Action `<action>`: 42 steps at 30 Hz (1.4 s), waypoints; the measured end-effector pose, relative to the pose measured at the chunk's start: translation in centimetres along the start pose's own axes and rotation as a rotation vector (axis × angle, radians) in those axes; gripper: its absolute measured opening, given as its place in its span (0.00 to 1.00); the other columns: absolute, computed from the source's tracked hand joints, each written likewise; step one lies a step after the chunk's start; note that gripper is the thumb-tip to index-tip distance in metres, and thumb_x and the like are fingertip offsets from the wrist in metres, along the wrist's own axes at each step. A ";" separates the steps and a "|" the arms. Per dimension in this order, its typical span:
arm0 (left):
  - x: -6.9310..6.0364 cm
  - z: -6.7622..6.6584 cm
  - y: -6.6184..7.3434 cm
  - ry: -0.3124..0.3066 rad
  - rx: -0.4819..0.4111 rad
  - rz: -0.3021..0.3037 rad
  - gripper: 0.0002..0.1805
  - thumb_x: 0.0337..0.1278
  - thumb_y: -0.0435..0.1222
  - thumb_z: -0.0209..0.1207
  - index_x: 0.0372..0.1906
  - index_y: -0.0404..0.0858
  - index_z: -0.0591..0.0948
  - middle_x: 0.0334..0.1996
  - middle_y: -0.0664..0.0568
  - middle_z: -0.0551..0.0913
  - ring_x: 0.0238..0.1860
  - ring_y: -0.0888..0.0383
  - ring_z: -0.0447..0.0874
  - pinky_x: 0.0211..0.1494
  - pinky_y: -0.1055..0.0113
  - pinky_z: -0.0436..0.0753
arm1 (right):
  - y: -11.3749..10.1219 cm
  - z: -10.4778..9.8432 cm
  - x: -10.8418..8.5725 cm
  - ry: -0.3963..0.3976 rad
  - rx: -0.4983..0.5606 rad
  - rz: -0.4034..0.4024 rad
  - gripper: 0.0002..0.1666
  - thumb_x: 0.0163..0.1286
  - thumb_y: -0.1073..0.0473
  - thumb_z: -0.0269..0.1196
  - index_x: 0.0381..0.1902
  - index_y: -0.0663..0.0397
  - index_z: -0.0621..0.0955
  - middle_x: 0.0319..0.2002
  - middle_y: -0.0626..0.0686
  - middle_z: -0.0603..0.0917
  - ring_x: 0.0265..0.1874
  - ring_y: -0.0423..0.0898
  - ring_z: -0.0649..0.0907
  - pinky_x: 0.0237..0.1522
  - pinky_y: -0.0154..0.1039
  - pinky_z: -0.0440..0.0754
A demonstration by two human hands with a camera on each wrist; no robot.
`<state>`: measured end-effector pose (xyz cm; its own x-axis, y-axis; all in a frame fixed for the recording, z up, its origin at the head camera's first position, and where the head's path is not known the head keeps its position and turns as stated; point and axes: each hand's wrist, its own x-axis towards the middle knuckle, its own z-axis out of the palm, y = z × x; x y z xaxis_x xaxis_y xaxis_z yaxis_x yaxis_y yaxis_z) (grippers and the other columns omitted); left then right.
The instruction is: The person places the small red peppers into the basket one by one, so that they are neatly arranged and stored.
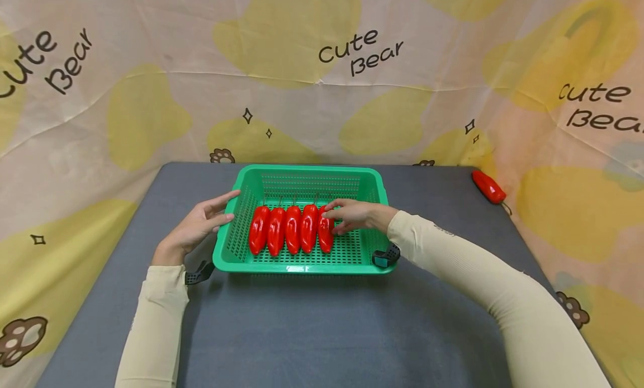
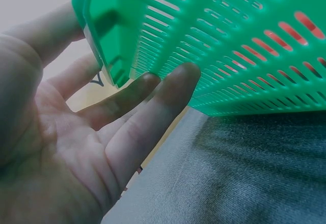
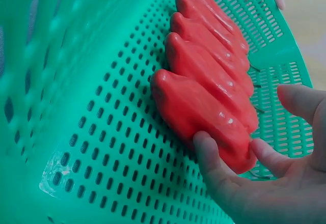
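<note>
Several glossy red chili peppers (image 1: 293, 229) lie side by side in a green perforated plastic basket (image 1: 302, 269), their stems toward the far side. My right hand (image 1: 352, 213) reaches in over the basket and pinches the rightmost red pepper (image 3: 198, 109) near its stem end. In the right wrist view, thumb and one fingertip touch its opposite sides, while another finger stands raised away from it. At the basket's left rim, my left hand (image 1: 193, 228) rests with fingers fairly straight. The left wrist view shows these fingers (image 2: 147, 127) beside the slotted outer wall.
One more red pepper (image 1: 488, 187) lies at the far right corner of the grey table (image 1: 322, 326). Patterned cloth (image 1: 302, 114) hangs behind and along both sides. Inside the basket, bare perforated floor (image 1: 352, 248) shows right of the peppers.
</note>
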<state>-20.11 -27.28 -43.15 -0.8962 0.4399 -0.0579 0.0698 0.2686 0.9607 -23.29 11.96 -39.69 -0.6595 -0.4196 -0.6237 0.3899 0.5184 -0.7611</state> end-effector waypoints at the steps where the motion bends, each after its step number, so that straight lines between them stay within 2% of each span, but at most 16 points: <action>1: 0.0 0.0 0.0 0.003 0.004 -0.001 0.34 0.74 0.36 0.55 0.80 0.44 0.59 0.81 0.39 0.53 0.50 0.68 0.84 0.43 0.68 0.86 | 0.0 0.0 0.0 -0.006 0.010 -0.004 0.27 0.80 0.52 0.55 0.71 0.54 0.65 0.71 0.58 0.68 0.50 0.53 0.84 0.67 0.52 0.76; 11: -0.2 0.2 0.0 0.021 0.021 -0.017 0.34 0.74 0.37 0.56 0.80 0.45 0.60 0.81 0.40 0.52 0.53 0.70 0.82 0.44 0.67 0.85 | 0.1 -0.4 -0.7 -0.018 0.009 -0.033 0.28 0.80 0.51 0.54 0.72 0.53 0.64 0.73 0.60 0.67 0.62 0.61 0.81 0.69 0.55 0.74; 16: -0.3 0.2 0.0 0.021 0.027 -0.022 0.34 0.74 0.38 0.56 0.80 0.45 0.60 0.82 0.40 0.51 0.54 0.71 0.81 0.44 0.66 0.85 | -0.1 -1.0 -1.4 -0.022 0.039 -0.075 0.29 0.81 0.52 0.53 0.73 0.55 0.62 0.77 0.61 0.60 0.67 0.66 0.75 0.71 0.59 0.70; 24: -0.3 0.2 -0.1 0.016 0.014 -0.014 0.34 0.74 0.37 0.56 0.80 0.44 0.60 0.81 0.38 0.52 0.52 0.70 0.83 0.44 0.66 0.86 | -0.5 -2.1 -2.9 -0.035 0.066 -0.167 0.33 0.82 0.54 0.49 0.78 0.59 0.56 0.79 0.65 0.55 0.70 0.69 0.71 0.73 0.60 0.67; 30: -0.2 0.3 -0.1 0.012 -0.002 -0.012 0.35 0.73 0.36 0.56 0.80 0.43 0.59 0.80 0.38 0.54 0.50 0.68 0.84 0.44 0.66 0.87 | -1.0 -3.2 -4.7 -0.037 0.115 -0.231 0.32 0.82 0.54 0.49 0.77 0.56 0.57 0.79 0.65 0.55 0.71 0.70 0.69 0.74 0.62 0.65; 37: -0.1 0.3 0.1 0.011 -0.017 -0.017 0.35 0.73 0.36 0.56 0.80 0.43 0.59 0.80 0.36 0.55 0.49 0.68 0.86 0.45 0.65 0.88 | -0.2 -5.2 -6.4 -0.044 0.184 -0.324 0.33 0.84 0.55 0.45 0.79 0.59 0.53 0.79 0.66 0.53 0.64 0.57 0.78 0.75 0.62 0.61; 42: -0.1 0.3 0.2 0.015 -0.012 -0.016 0.35 0.73 0.36 0.56 0.80 0.43 0.59 0.80 0.37 0.53 0.50 0.68 0.86 0.46 0.65 0.88 | 0.7 -6.7 -7.7 -0.036 0.194 -0.369 0.34 0.84 0.52 0.45 0.79 0.59 0.52 0.79 0.66 0.54 0.62 0.51 0.80 0.76 0.60 0.61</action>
<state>-19.87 -27.08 -43.03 -0.9038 0.4224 -0.0692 0.0503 0.2655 0.9628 -22.25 20.53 -34.22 -0.7561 -0.5786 -0.3058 0.2478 0.1795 -0.9521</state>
